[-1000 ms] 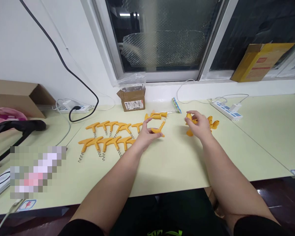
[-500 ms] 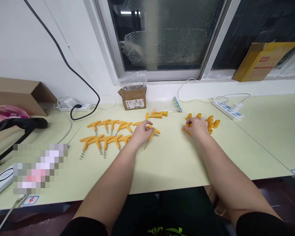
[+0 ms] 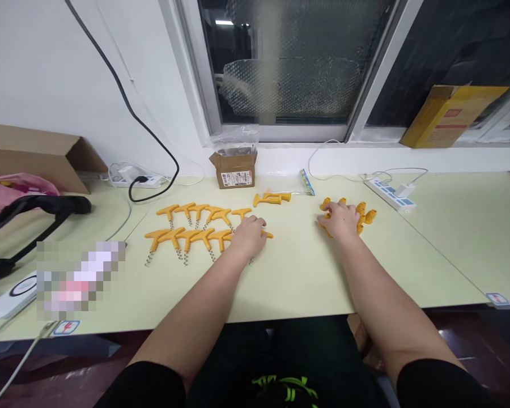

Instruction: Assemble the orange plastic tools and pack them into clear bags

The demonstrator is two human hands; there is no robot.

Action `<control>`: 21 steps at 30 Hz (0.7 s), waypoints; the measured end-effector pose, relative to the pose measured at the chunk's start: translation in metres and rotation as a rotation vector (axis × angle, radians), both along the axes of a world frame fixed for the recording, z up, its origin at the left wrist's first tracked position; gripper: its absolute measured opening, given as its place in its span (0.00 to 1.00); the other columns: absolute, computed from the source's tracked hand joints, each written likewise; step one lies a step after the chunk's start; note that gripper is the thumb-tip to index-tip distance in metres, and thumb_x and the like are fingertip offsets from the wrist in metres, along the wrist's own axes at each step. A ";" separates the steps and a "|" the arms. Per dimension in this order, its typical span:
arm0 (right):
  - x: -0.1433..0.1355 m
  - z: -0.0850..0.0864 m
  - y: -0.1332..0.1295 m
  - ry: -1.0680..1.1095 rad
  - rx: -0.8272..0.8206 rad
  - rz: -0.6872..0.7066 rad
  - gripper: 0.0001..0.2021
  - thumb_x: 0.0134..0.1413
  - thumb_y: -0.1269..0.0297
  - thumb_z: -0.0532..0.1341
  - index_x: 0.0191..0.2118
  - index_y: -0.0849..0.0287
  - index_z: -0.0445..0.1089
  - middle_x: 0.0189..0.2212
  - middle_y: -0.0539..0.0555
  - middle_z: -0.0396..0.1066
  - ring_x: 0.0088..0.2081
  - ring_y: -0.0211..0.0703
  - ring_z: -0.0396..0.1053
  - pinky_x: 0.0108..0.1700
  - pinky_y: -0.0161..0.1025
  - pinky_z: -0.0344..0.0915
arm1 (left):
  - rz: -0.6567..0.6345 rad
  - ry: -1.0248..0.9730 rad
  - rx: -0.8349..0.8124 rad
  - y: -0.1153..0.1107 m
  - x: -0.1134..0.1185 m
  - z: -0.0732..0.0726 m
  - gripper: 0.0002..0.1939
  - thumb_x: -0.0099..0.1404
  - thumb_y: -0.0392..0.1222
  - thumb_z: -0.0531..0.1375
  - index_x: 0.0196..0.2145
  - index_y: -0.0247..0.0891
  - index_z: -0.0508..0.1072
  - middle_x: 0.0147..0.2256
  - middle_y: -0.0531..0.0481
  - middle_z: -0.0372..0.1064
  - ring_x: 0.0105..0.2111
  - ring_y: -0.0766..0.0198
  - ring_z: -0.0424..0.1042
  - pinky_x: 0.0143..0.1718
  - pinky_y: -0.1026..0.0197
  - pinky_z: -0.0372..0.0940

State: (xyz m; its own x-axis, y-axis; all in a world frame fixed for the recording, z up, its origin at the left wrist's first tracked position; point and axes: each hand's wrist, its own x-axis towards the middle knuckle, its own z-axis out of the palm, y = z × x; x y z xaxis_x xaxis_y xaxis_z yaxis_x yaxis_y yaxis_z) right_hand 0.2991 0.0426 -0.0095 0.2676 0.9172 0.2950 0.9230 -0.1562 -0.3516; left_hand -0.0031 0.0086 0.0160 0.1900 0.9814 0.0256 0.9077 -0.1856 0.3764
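Note:
Two rows of yellow T-handled corkscrews (image 3: 203, 238) with metal spirals lie on the left half of the table. My left hand (image 3: 250, 237) is closed over a corkscrew (image 3: 268, 234) at the right end of the near row. One handle end and the spiral's tip show past the hand; the rest is hidden. On the right, my right hand (image 3: 342, 220) has its fingers curled on a cluster of short yellow hollow sleeves (image 3: 360, 209), its thumb and fingertips gripping one at the left side. Two yellow pieces with sleeves on, apparently covered corkscrews (image 3: 272, 199), lie farther back between the hands.
At the back stand a small open cardboard box (image 3: 236, 177) and a clear plastic bag (image 3: 287, 182). Power strips (image 3: 390, 194) with cables lie at right and back left. A black strap-like frame (image 3: 34, 207), a white device (image 3: 12, 297) and a blurred-out object (image 3: 83, 277) occupy the left.
My left hand has turned and settled lower over the corkscrew, covering more of it. My right hand stays at the sleeves with little movement. The view has shifted slightly.

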 end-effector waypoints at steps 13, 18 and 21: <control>-0.096 -0.024 -0.020 -0.138 0.139 0.520 0.20 0.57 0.64 0.60 0.56 0.55 0.72 0.57 0.62 0.68 0.58 0.57 0.62 0.62 0.54 0.55 | -0.104 0.245 -0.038 -0.025 -0.014 -0.033 0.39 0.74 0.59 0.42 0.74 0.34 0.49 0.75 0.42 0.39 0.75 0.48 0.37 0.73 0.37 0.32; -0.076 -0.027 -0.015 -0.170 0.102 0.197 0.29 0.58 0.61 0.58 0.66 0.58 0.64 0.71 0.65 0.53 0.71 0.63 0.46 0.70 0.68 0.34 | -0.120 0.226 -0.007 -0.021 -0.027 -0.032 0.41 0.73 0.62 0.44 0.74 0.33 0.51 0.74 0.39 0.43 0.75 0.48 0.39 0.74 0.39 0.33; -0.063 -0.031 -0.012 -0.177 0.039 0.094 0.33 0.59 0.59 0.56 0.69 0.61 0.58 0.74 0.65 0.45 0.75 0.63 0.37 0.71 0.70 0.30 | -0.122 0.218 0.003 -0.020 -0.029 -0.034 0.42 0.72 0.63 0.44 0.73 0.33 0.51 0.74 0.39 0.44 0.75 0.48 0.39 0.74 0.39 0.33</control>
State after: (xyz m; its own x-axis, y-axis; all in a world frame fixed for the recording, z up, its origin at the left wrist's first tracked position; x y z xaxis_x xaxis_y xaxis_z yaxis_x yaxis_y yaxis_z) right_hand 0.2364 0.0304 -0.0402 0.1217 0.9228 0.3657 0.9809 -0.0555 -0.1863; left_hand -0.0320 -0.0117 -0.0178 0.3087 0.9508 -0.0265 0.9381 -0.2998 0.1734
